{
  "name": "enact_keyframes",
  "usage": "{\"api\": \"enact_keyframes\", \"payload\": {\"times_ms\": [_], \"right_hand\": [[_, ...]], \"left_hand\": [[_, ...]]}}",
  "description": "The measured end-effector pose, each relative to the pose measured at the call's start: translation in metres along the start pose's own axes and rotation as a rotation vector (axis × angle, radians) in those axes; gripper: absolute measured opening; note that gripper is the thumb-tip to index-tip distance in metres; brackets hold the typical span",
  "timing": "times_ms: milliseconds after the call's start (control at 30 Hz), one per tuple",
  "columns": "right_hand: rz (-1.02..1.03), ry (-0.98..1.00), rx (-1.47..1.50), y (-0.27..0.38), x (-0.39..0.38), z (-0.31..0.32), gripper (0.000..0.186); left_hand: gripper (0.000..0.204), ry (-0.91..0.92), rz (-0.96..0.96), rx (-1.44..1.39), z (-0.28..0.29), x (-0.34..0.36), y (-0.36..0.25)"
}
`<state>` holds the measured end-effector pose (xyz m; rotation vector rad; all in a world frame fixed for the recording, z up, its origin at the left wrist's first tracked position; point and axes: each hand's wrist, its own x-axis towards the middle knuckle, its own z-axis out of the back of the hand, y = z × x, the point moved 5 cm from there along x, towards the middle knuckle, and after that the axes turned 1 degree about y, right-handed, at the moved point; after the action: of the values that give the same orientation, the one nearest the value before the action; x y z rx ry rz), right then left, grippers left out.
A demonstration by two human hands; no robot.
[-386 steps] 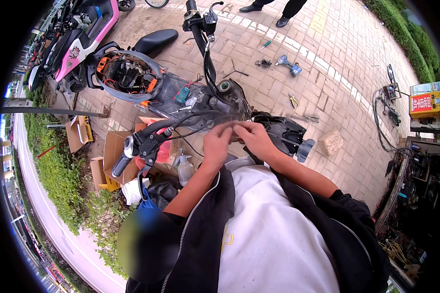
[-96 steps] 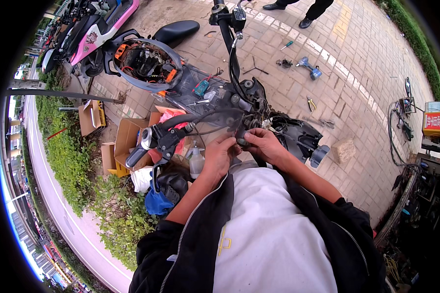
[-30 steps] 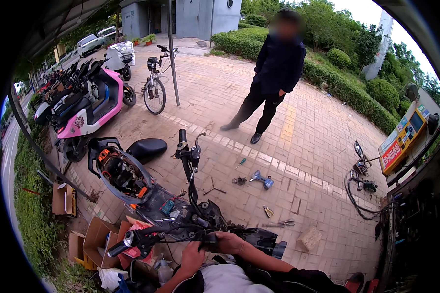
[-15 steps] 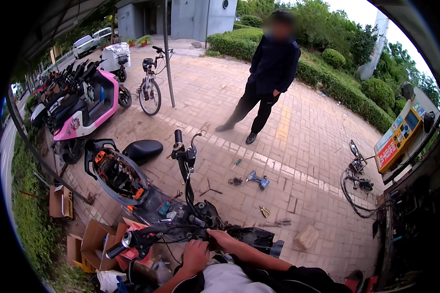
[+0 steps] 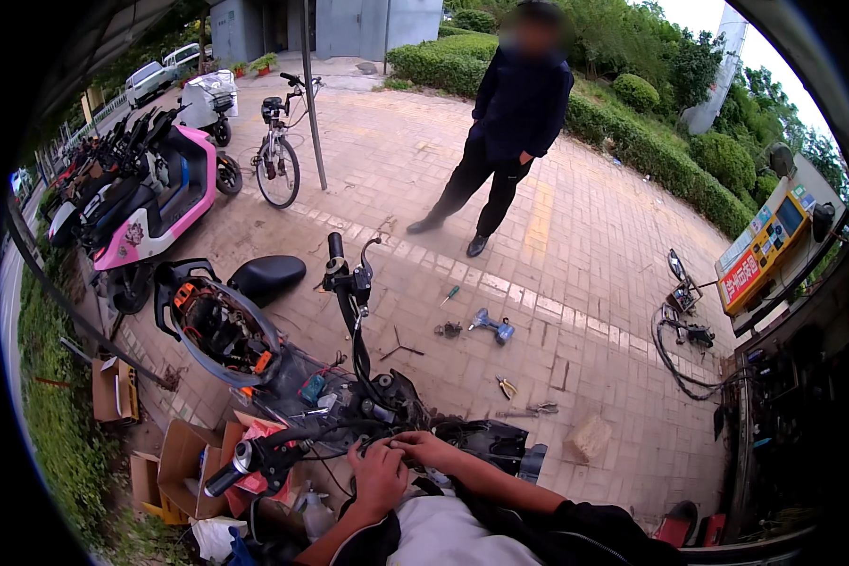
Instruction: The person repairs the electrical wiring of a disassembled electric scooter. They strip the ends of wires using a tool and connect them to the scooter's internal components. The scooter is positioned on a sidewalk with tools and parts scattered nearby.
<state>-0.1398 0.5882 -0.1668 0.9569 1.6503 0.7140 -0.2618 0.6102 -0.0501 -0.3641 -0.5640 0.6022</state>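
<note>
My left hand (image 5: 378, 470) and my right hand (image 5: 427, 451) meet just below the handlebar of the partly dismantled scooter (image 5: 403, 407), fingers curled together around something small that they mostly hide. The right thumb and fingertips touch close by the left fingers. The left handlebar grip (image 5: 222, 477) with its lever is beside them, and cables hang around the steering column. The opened rear body (image 5: 220, 319) shows wiring and orange parts. A teal device (image 5: 311, 387) lies on the floorboard. Dark front plastic (image 5: 486, 445) extends right of my hands.
A person (image 5: 514, 113) stands on the paving ahead. A blue drill (image 5: 492, 328), screwdriver (image 5: 450, 294), pliers (image 5: 506, 388) and stone block (image 5: 587, 437) lie there. Cardboard boxes (image 5: 181, 453), pink scooter (image 5: 160, 226) and bicycle (image 5: 280, 174) are left; a yellow machine (image 5: 766, 249) is right.
The view has tilted up from my hands, bringing the standing person fully in. Over the last second my hands shifted slightly leftward, the right fingers now over the left ones; they stay at the handlebar.
</note>
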Motion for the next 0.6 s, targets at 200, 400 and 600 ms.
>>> {"api": "enact_keyframes", "payload": {"times_ms": [200,400,600], "right_hand": [[0.227,-0.223,0.063,0.028,-0.026,-0.012,0.048],[-0.114,-0.053,0.368,-0.002,-0.045,-0.018,0.035],[-0.051,0.061,0.634,0.008,-0.052,-0.020,0.025]], "left_hand": [[0.013,-0.091,0.591,-0.584,-0.013,-0.013,0.037],[0.018,-0.063,0.808,-0.935,-0.022,-0.035,0.047],[0.024,-0.031,0.884,-0.986,-0.024,-0.041,0.045]]}}
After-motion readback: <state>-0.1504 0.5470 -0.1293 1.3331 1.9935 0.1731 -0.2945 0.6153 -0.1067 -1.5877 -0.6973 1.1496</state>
